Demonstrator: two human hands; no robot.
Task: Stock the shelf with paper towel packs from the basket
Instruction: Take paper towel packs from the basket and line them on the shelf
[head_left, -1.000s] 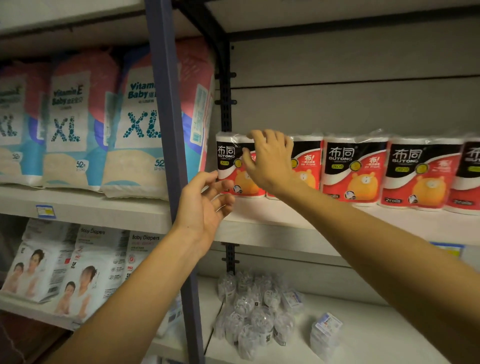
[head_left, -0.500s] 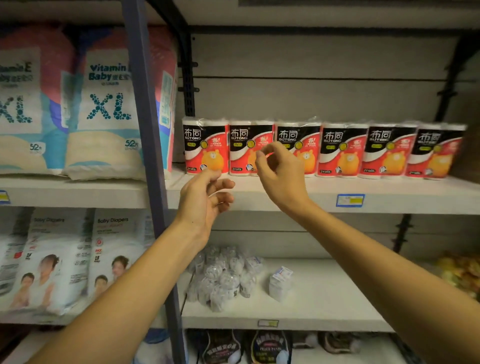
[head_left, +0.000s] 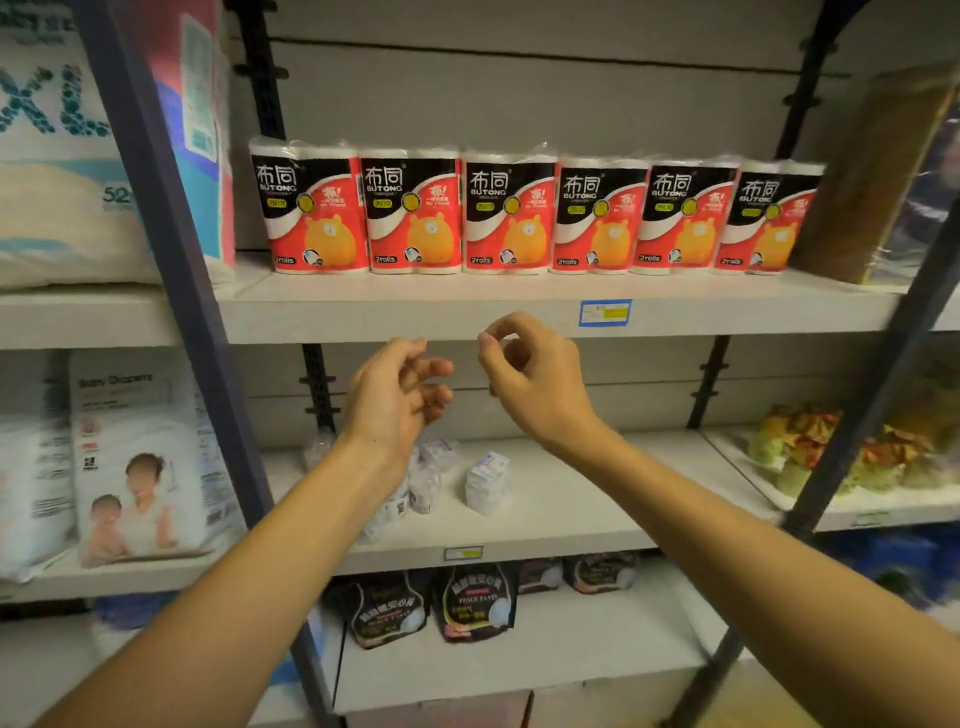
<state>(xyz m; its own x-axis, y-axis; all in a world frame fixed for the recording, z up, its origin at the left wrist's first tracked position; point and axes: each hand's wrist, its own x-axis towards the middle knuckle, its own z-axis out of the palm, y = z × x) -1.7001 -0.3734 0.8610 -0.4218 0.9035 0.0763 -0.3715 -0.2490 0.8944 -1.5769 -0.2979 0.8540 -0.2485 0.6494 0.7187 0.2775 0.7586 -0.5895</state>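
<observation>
Both grips hold nothing: left hand (head_left: 397, 397) and right hand (head_left: 530, 379) hang loosely curled below the shelf's (head_left: 415, 317) front edge. Six packs (head_left: 535, 213) stand upright in a touching row along the shelf. Each looks light, soft and slippery in film; take it round the middle.

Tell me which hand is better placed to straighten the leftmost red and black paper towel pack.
Left, probably. The left hand is empty, fingers loosely curled, nearer the leftmost red and black paper towel pack; the right hand hangs further right.
</observation>
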